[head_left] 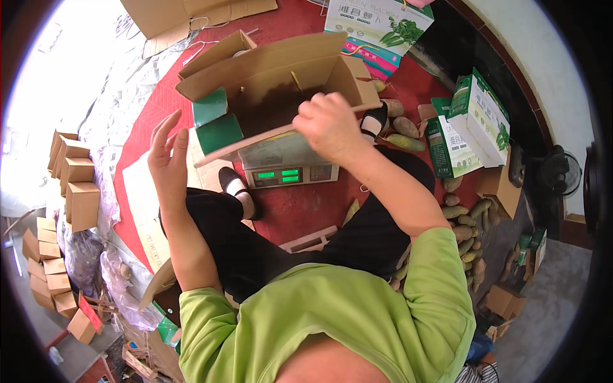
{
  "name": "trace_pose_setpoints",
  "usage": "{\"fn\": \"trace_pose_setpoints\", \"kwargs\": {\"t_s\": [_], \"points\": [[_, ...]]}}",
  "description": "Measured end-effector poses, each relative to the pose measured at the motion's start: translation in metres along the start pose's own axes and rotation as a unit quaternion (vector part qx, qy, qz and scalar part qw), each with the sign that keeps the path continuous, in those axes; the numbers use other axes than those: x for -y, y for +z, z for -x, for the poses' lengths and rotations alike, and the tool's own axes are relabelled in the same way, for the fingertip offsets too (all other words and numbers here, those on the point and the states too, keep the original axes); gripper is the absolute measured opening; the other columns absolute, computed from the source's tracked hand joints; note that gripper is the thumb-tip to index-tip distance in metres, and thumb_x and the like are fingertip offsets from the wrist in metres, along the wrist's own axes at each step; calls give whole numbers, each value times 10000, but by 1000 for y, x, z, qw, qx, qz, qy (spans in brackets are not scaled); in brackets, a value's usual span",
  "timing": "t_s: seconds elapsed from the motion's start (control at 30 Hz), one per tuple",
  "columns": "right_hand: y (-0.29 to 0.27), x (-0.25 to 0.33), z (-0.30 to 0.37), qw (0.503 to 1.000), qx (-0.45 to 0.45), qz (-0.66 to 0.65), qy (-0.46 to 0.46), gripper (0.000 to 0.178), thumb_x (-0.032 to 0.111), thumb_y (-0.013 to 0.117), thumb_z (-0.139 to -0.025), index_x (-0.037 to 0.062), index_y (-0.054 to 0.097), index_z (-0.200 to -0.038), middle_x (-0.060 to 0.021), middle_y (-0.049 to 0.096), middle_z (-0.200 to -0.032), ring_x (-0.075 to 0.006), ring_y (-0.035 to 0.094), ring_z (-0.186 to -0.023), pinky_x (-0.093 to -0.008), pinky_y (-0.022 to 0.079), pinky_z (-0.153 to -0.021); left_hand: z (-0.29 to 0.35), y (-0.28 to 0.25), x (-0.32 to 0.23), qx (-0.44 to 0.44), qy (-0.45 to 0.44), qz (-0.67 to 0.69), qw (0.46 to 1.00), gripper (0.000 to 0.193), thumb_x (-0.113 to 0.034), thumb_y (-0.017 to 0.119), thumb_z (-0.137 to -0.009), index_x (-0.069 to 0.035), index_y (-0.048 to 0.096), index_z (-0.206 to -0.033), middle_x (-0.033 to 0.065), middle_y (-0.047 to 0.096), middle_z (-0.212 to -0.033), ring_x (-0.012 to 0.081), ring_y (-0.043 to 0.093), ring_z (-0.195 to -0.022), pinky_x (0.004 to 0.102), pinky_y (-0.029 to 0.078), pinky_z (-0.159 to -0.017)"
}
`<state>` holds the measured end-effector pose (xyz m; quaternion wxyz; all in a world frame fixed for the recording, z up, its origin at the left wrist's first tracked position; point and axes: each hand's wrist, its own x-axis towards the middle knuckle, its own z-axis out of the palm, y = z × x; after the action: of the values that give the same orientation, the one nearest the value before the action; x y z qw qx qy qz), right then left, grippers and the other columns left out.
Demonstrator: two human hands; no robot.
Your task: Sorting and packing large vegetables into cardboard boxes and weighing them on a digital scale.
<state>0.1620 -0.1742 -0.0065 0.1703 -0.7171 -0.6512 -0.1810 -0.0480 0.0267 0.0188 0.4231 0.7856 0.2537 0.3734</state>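
Red matting [287, 214] covers the floor under the person, who sits with black-trousered legs [255, 255] spread. Clock directions run from the scale [262, 184], which stands between the feet with 3 green windows lit.

At 12 o'clock a box [268, 69] seems to rest on the scale, top unfolded, 2 green flaps [219, 133] at its left end and 2 yellow cords on its far wall. No contents can be made out inside.

At 10 o'clock the left hand [169, 150] hangs just beside that end, fingers loosely parted, nothing visible in it. At 1 o'clock the right hand [329, 124] is curled over the near wall; whether it pinches the rim cannot be told.

As bare cardboard the box should be light, stiff in its walls and floppy at its flaps, with dry, grippy faces; a load would change that. Low on the 2 end walls looks the soundest hold, since flaps could bend or tear.

Farther out, radishes [405, 142] lie between 2 and 3 o'clock and a pile [469, 239] at 4. White-and-green cartons [482, 121] stand beyond, a fan [560, 172] at 3, small brown boxes [82, 204] at 9.
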Motion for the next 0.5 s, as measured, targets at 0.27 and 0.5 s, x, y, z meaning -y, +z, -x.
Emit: {"fn": "trace_pose_setpoints", "kwargs": {"t_s": [0.27, 0.5], "points": [[-5, 18, 1, 999, 7, -54, 3, 50, 88, 593, -671, 119, 556, -683, -6, 472, -729, -182, 509, -742, -314, 441, -589, 4, 19, -11, 88, 39, -57, 994, 258, -129, 625, -887, -32, 650, -1125, 104, 623, -1115, 195, 586, -1036, 284, 453, -877], [-7, 18, 4, 997, 41, -66, 3, 55, 86, 612, -666, 113, 576, -699, -3, 497, -745, -180, 520, -755, -310, 469, -630, -13, 19, -19, 184, 2, -87, 979, 210, -102, 631, -867, -8, 670, -1051, 114, 670, -986, 191, 644, -890, 276, 476, -789]]}}
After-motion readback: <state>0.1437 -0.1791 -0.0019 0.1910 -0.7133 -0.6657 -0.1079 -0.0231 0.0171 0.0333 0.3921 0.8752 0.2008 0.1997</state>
